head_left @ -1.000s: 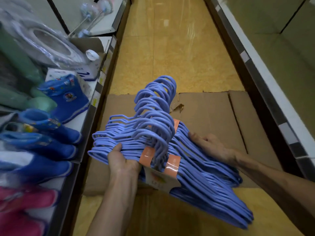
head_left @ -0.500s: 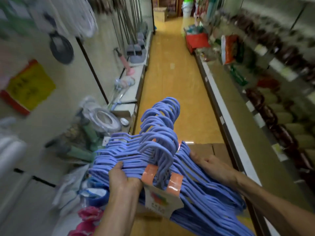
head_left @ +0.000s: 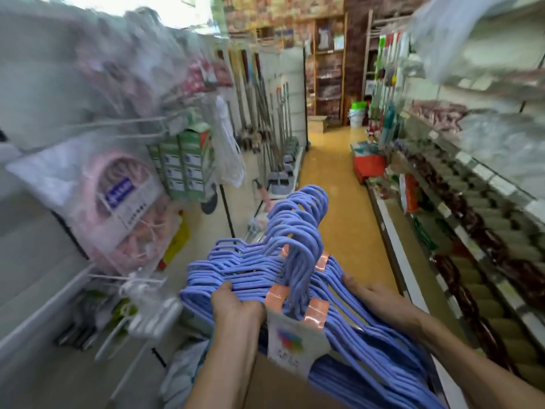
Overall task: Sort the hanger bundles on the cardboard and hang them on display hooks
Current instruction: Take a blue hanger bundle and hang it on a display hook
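A thick stack of blue hanger bundles (head_left: 259,273), bound with orange tape and a white paper label (head_left: 295,340), is held up in front of me. My left hand (head_left: 236,305) grips the stack's left shoulders from above. My right hand (head_left: 362,290) holds the right side, its fingers partly hidden behind the hangers. The hanger hooks (head_left: 303,214) stand upward at the stack's middle. A strip of brown cardboard (head_left: 274,385) shows below my arms. White wire display hooks (head_left: 124,278) jut out from the left wall panel, and another display hook (head_left: 118,122) sticks out higher up.
Pink packaged goods (head_left: 124,202) and green boxes (head_left: 182,160) hang on the left wall. Mops (head_left: 265,113) line the left further down. Shelves of packaged goods (head_left: 472,216) run along the right. A red crate (head_left: 368,163) stands by the yellow aisle floor (head_left: 333,202).
My view has swung up from the cardboard on the floor to the aisle and left wall. The hanger stack stays held in both hands and has risen with them.
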`<state>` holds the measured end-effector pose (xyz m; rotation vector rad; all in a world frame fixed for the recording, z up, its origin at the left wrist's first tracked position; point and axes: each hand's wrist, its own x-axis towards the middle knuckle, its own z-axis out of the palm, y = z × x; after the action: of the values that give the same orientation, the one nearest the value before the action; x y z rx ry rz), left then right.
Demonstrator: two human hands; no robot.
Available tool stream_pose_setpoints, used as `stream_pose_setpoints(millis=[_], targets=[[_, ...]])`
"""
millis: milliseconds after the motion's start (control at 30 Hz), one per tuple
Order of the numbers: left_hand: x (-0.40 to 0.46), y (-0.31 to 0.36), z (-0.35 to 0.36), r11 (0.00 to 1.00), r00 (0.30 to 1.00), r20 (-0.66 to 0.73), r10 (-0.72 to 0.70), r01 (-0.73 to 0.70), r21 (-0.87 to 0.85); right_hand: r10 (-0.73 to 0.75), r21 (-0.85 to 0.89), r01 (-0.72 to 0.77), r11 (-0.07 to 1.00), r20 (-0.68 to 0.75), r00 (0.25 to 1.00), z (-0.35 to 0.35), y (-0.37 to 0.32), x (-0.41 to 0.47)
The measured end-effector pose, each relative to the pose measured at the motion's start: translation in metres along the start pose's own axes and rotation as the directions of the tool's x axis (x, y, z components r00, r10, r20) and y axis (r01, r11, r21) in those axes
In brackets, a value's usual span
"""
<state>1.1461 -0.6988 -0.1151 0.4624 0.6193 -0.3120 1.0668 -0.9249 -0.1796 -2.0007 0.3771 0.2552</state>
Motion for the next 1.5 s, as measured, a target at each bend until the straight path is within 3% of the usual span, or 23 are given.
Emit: stream_pose_setpoints(millis=[200, 467, 600, 700, 833, 1133, 1367, 1500], targets=[[-0.062, 0.026, -0.003, 0.990, 0.996, 0.026, 0.090, -0.086, -0.112, -0.150, -0.132, 0.147, 0.980, -0.016, 0.989, -0.010, -0.054, -0.026], [-0.126, 0.043, -0.029, 0.931, 0.956, -0.112, 0.270, -0.289, -0.224, -0.259, -0.219, 0.293, 0.931, 0.171, 0.951, -0.001, -0.100, -0.056], [-0.175, 0.040, -0.044, 0.888, 0.902, -0.195, 0.385, -0.420, -0.188, -0.298, -0.210, 0.355, 0.911, 0.260, 0.919, 0.010, -0.111, -0.062], [-0.195, 0.039, -0.063, 0.812, 0.840, -0.239, 0.487, -0.536, -0.229, -0.342, -0.232, 0.430, 0.873, 0.337, 0.877, 0.024, -0.120, -0.069], [-0.229, 0.048, -0.079, 0.757, 0.807, -0.300, 0.509, -0.585, -0.291, -0.397, -0.252, 0.518, 0.817, 0.406, 0.823, 0.049, -0.140, -0.087], [-0.289, 0.086, -0.137, 0.573, 0.715, -0.390, 0.580, -0.698, -0.429, -0.487, -0.042, 0.648, 0.760, 0.623, 0.612, 0.126, -0.179, -0.119], [-0.344, 0.113, -0.208, 0.462, 0.627, -0.491, 0.604, -0.778, -0.426, -0.443, -0.114, 0.709, 0.695, 0.709, 0.548, 0.207, -0.208, -0.156], [-0.382, 0.127, -0.253, 0.378, 0.581, -0.535, 0.614, -0.811, -0.447, -0.427, -0.116, 0.762, 0.637, 0.770, 0.474, 0.251, -0.221, -0.200]])
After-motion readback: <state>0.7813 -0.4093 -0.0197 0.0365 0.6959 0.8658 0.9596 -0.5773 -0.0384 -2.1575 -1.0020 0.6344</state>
